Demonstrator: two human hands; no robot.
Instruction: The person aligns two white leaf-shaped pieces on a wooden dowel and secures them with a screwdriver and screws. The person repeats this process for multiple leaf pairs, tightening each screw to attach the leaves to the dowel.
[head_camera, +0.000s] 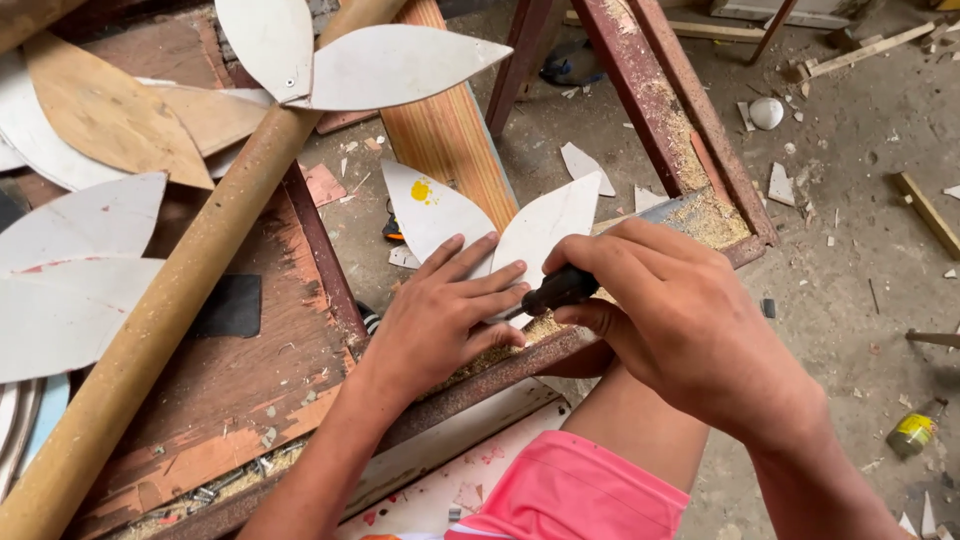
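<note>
Pink fabric over your knee (570, 495) fills the bottom edge, under both forearms. Your right hand (680, 320) is clenched around a dark-handled tool (560, 289) whose long axis runs roughly level, handle under your fingers, working end pointing left toward the leaf; its tip is hidden. Your left hand (440, 315) lies flat, fingers spread, pressing down two white pointed leaf-shaped cutouts (545, 225) that rest on the rusty red metal frame (700, 150). Their tips point up and away from you, fanning apart. Beside them, a long tan wooden pole (180, 290) slants across the worn wooden board (250, 380).
</note>
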